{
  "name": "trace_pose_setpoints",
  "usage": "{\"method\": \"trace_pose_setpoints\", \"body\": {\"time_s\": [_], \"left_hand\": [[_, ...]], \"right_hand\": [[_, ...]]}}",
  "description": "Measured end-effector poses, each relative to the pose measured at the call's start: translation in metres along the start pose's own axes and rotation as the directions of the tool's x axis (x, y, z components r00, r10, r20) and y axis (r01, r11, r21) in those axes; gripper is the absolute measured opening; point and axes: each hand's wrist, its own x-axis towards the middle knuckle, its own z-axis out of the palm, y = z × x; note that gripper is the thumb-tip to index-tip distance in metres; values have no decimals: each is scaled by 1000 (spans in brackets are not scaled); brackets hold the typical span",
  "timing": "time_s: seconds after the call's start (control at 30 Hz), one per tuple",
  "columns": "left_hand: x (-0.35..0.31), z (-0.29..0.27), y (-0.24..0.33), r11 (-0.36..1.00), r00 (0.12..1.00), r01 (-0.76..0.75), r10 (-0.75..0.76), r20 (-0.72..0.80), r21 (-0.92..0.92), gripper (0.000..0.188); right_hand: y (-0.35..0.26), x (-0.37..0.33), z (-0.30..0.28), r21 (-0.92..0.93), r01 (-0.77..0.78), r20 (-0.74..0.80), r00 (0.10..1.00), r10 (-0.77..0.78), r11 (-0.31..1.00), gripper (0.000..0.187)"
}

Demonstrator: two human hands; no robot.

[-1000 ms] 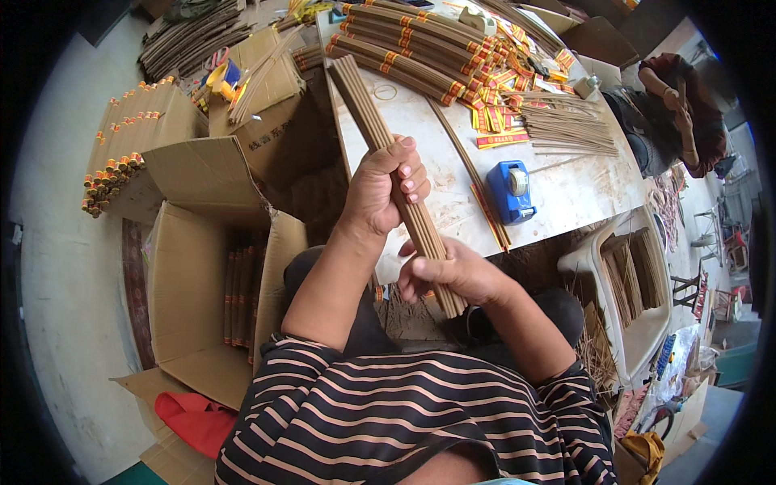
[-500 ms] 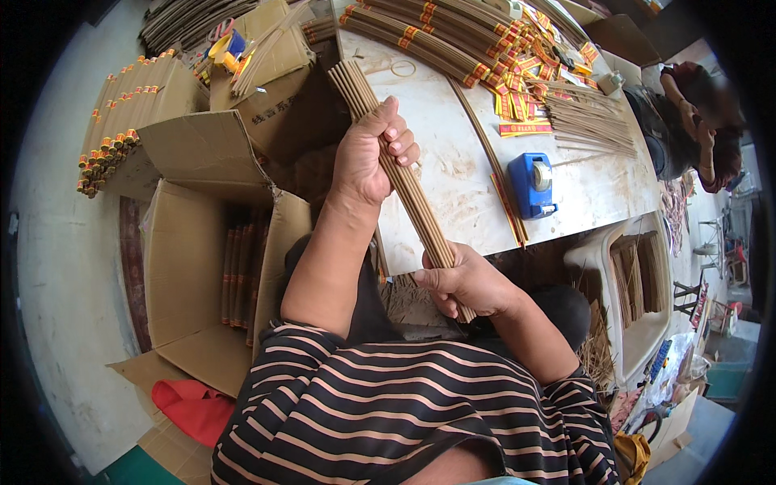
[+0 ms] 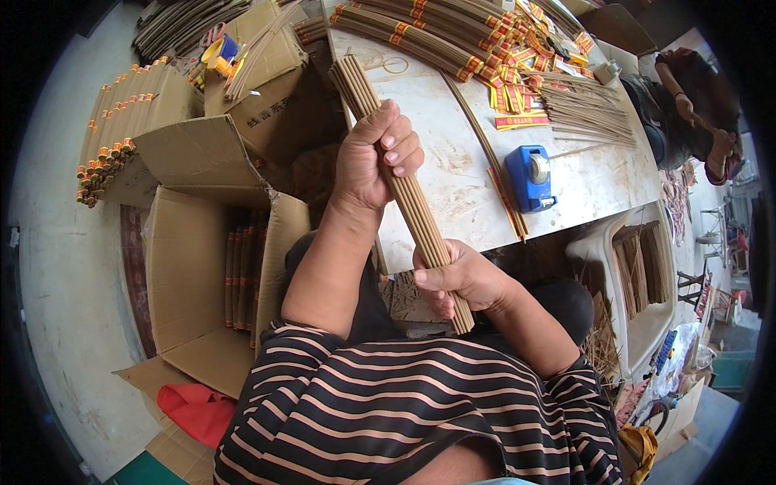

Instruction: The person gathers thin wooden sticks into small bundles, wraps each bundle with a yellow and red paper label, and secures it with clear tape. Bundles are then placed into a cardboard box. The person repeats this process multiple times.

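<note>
A bundle of thin brown incense sticks (image 3: 414,212) slants across in front of me, its upper end over the table and its lower end above my lap. My left hand (image 3: 377,155) is wrapped round the upper part, just below the top ends. Near the bottom, my right hand (image 3: 459,279) grips the same bundle, with the thumb across the front and the stick ends poking out beneath. No label band shows on the visible length of this bundle.
On the white table (image 3: 453,186) are a blue tape dispenser (image 3: 530,178), loose sticks (image 3: 588,113), red-and-yellow labels (image 3: 517,95) and banded bundles (image 3: 404,34). An open carton (image 3: 190,275) stands left; a white bin (image 3: 638,323) with sticks stands right. Another person (image 3: 695,105) is at far right.
The bundle's lower end has shifted slightly downward, showing more of the stick ends below my right hand. Both hands keep their grip. The other person's arms have moved lower.
</note>
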Motion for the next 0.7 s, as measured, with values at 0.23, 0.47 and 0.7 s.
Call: {"method": "trace_pose_setpoints", "body": {"time_s": [0.23,0.47,0.7], "left_hand": [[-2,-4,-5,966,907,17,93,-410,257,23],[-2,-1,0,987,973,-52,84,-214,150,21],[-5,6,-34,953,892,14,126,-435,304,23]], "right_hand": [[-3,9,8,-571,-97,-401,900,-173,815,18],[-11,4,13,-567,-47,-333,926,-177,822,20],[-16,19,3,-766,-170,-476,798,-370,620,23]]}}
